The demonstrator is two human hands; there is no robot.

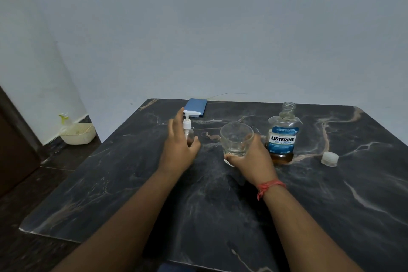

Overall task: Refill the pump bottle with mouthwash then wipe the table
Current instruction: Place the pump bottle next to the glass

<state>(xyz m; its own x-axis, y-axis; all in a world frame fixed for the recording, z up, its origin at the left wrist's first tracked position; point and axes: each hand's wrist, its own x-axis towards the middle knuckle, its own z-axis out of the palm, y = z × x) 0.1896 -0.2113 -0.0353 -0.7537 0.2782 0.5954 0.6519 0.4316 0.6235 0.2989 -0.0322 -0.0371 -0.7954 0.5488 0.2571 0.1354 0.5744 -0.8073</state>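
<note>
A small clear pump bottle (188,127) with a white pump head stands on the dark marble table (331,194). My left hand (178,150) is beside it with fingers spread, partly in front of its body; whether it touches the bottle is unclear. My right hand (249,159) grips the base of a clear drinking glass (236,137) resting on the table. To the right stands the mouthwash bottle (283,134), uncapped, with a little amber liquid at the bottom. Its clear cap (329,159) lies further right. A folded blue cloth (196,106) lies at the far edge.
A wall runs right behind the table's far edge. On the floor to the left sits a cream plastic basket (77,133) with a spray bottle (64,119) in it, beside a dark door. The table's near-left corner drops to the dark floor.
</note>
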